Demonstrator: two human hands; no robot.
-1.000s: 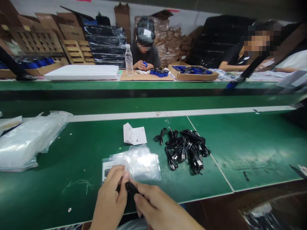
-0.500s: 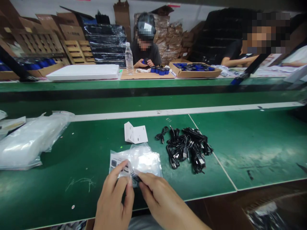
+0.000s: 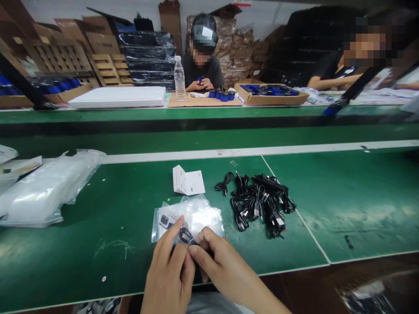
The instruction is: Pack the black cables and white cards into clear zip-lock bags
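at near edge of desk (image 3: 98, 209): pinching small coiled cable (image 3: 186, 235) between left hand (image 3: 170, 274) and right hand (image 3: 222, 272), both closed on it; shifted farther out than a second ago, now over clear bags (image 3: 196, 214); cable pile (image 3: 262, 203) lying right.

A folded white paper card (image 3: 189, 182) lies beyond the right grip (image 3: 224, 267). Farther right sit tangled black cables (image 3: 262, 203), far left clear plastic bags (image 3: 46, 192).

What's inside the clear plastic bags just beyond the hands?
A white printed card shows through the clear plastic bags at their left end. Glare hides other contents, and the left hand and right hand, pinching a black cable, cover the near edge.
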